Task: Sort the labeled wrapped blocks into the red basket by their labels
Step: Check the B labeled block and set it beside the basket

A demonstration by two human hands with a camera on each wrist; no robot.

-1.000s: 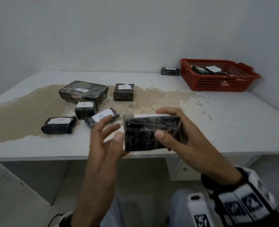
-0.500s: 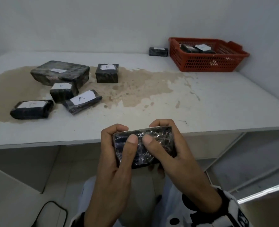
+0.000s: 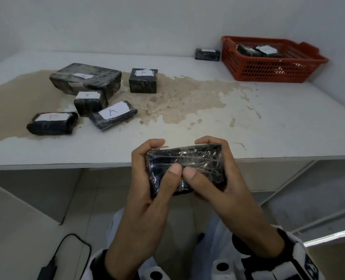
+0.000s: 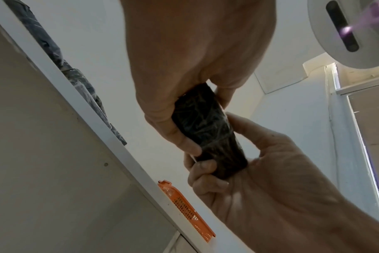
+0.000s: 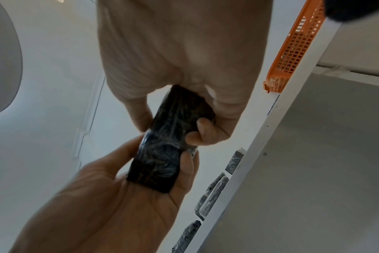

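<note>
Both hands grip one black plastic-wrapped block [image 3: 200,162] in front of the table's near edge, over my lap. My left hand [image 3: 153,170] curls round its left end, my right hand [image 3: 214,170] round its right end, thumbs meeting on the facing side. No label shows on that side. The wrist views show the same block [image 4: 206,126] [image 5: 171,143] between both palms. The red basket [image 3: 268,65] stands at the far right of the table and holds labeled blocks [image 3: 256,50]. Several labeled blocks lie at the left, one marked A [image 3: 113,114] and one marked B [image 3: 143,79].
A white table [image 3: 268,122] carries a brown stain across its left and middle. A small labeled block [image 3: 207,54] lies just left of the basket by the back wall. A black cable and box [image 3: 48,271] lie on the floor at lower left.
The block came down from above the table toward my lap. The left hand, which was open beside it, now grips its left end, and both thumbs press the facing side.
</note>
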